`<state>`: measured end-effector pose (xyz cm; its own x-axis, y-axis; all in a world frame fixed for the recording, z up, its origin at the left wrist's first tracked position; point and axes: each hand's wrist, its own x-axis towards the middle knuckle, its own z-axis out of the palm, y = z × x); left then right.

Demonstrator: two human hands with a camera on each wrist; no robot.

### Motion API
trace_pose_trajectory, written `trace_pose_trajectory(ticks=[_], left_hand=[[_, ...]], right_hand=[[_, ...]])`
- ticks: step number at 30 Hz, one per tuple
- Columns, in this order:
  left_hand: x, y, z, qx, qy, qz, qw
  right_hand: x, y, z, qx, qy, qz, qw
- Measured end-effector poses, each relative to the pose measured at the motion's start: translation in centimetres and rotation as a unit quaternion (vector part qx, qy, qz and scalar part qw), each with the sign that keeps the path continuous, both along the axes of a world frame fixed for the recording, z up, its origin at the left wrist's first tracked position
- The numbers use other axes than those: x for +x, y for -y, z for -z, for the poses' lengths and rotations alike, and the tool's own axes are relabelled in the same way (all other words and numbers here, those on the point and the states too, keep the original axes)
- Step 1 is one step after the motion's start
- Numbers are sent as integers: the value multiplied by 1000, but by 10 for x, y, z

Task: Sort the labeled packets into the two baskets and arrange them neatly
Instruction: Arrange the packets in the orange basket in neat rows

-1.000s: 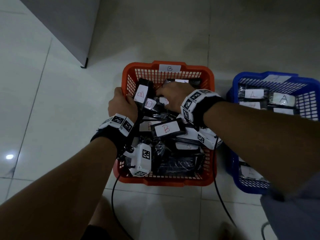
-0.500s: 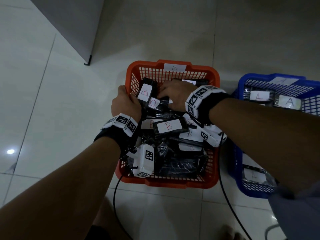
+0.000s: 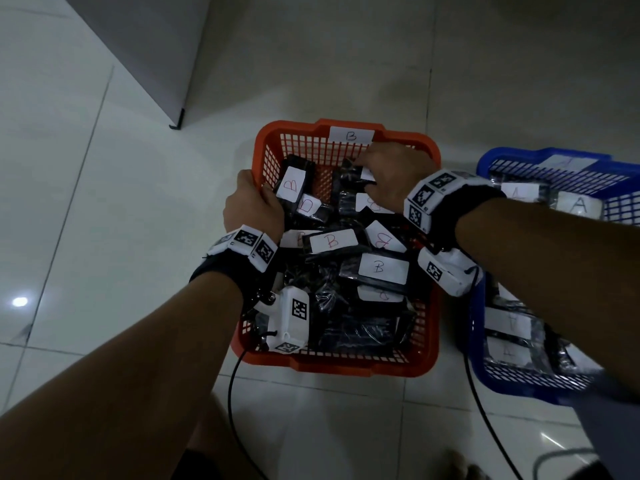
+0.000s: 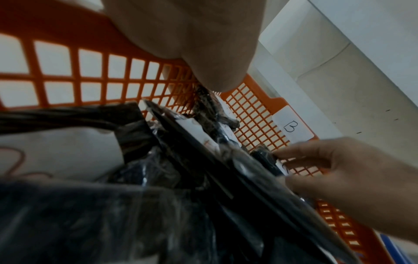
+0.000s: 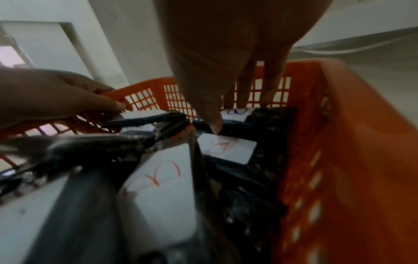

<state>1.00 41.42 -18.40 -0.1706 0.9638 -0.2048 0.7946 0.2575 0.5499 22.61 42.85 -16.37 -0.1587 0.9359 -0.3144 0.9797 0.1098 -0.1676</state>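
Pale glossy floor tiles [image 3: 86, 237] carry orange basket [image 3: 346, 365] beside blue basket [image 3: 519, 386].

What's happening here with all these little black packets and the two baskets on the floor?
A person is tidying black packets marked B inside the orange basket, which carries a B tag. The left hand holds one B packet upright at the basket's left wall. The right hand grips another packet near the far wall. The blue basket beside it already holds packets marked A. The B packets lie in a loose jumble, not yet neat.
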Motion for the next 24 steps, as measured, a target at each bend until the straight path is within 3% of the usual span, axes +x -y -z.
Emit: trace_pose_trajectory(ticks=[6,10,13,19,24], left_hand=[[0,-1,1,-4,1,0,1000],[0,-1,0,-9,5,-1,1000],[0,-2,2,-13,6,-2,1000],[-1,-3,2,-9,8,5,1000],[-1,-3,3,-11,12,5,1000]], right_hand=[[7,3,7,-17,9,10,1000],[-8,5,1,26,-88,28,995],[-36,0,-7,-44,-159,15,986],[-63,0,12,-134,-126,74,980],[-58,5,8,-153,-235,143,949]])
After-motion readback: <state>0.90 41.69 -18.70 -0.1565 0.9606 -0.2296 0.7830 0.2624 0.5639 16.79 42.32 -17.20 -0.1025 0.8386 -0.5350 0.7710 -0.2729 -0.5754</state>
